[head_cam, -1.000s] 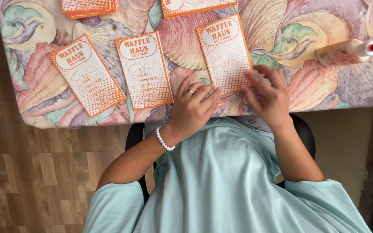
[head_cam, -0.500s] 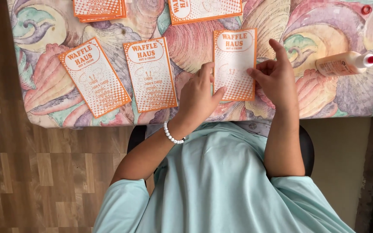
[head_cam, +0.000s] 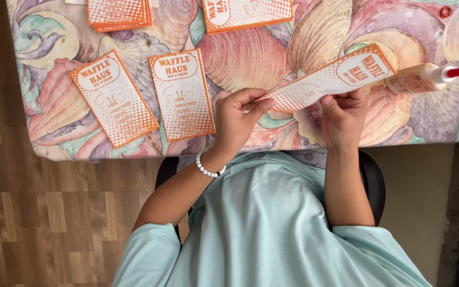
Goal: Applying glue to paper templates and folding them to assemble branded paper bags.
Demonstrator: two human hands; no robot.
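At centre frame both hands, left hand (head_cam: 238, 114) and right hand (head_cam: 342, 114), grip a lifted orange-and-white card (head_cam: 328, 79) above the desk (head_cam: 251, 53), a glue bottle (head_cam: 426, 78) lying at right.

The held card (head_cam: 330, 79) is white with an orange border and an orange dot pattern, matching the two flat cards (head_cam: 113, 98) (head_cam: 181, 94) and the stacks (head_cam: 119, 13) (head_cam: 246, 13) at the table's far edge. The tablecloth (head_cam: 251, 53) bears large shells in pink, peach, cream, teal and lavender. The glue bottle (head_cam: 426, 78) is cream with a red cap, the bracelet (head_cam: 208, 169) white beaded, the shirt (head_cam: 272, 228) pale aqua, the floor (head_cam: 38, 223) brown wood planks.
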